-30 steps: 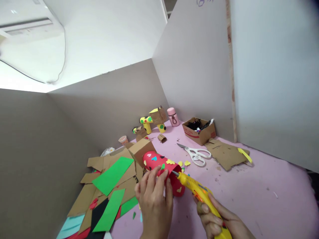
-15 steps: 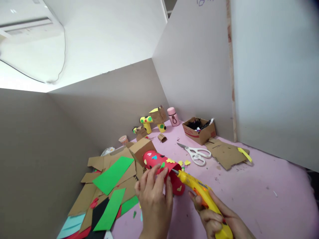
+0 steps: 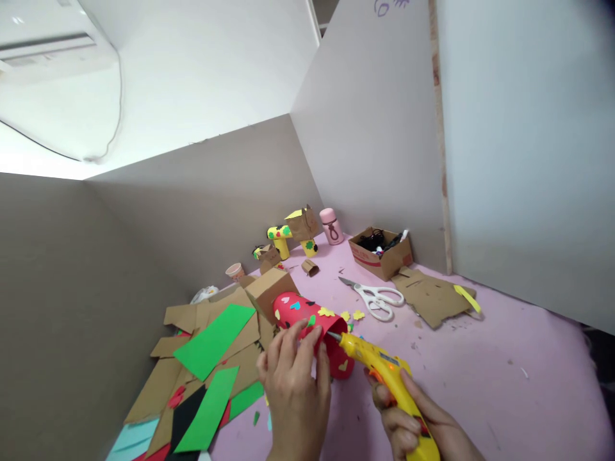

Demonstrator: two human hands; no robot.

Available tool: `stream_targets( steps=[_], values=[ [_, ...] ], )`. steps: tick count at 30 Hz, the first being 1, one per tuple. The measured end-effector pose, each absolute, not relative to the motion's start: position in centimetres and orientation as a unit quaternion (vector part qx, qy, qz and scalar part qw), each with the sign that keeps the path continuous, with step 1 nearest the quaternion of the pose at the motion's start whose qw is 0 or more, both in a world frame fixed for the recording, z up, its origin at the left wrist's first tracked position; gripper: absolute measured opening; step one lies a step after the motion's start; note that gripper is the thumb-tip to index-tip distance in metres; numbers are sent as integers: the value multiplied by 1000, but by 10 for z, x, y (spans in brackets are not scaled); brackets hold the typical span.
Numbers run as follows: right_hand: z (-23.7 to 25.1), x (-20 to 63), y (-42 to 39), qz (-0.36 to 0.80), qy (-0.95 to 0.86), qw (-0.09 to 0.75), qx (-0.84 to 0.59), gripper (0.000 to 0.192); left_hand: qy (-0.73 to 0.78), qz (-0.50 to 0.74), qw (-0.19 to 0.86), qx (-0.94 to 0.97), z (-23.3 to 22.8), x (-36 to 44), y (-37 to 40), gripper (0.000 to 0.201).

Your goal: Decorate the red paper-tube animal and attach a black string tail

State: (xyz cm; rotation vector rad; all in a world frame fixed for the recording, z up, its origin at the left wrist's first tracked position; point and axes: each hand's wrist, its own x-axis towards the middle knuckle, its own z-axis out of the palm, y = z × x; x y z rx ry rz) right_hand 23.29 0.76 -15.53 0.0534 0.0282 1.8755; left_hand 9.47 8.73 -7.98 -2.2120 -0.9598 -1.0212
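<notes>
Red paper tube (image 3: 307,320) under a yellow glue gun (image 3: 384,378).
Left hand (image 3: 295,390) pinches the tube; right hand (image 3: 423,432) wraps the gun, its nozzle seemingly touching the tube on the pink tabletop (image 3: 480,371).

red tube (image 3: 307,323) (bright paper hearts), yellow glue gun (image 3: 384,378); pink table (image 3: 480,378)
</notes>
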Motion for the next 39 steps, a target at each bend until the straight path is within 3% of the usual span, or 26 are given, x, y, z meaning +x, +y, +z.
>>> stream_targets(
  steps=[39],
  values=[
    [-151,231,9,841,46,520,139,30,-352,-387,229,-820,-77,98,86,18]
  ],
)
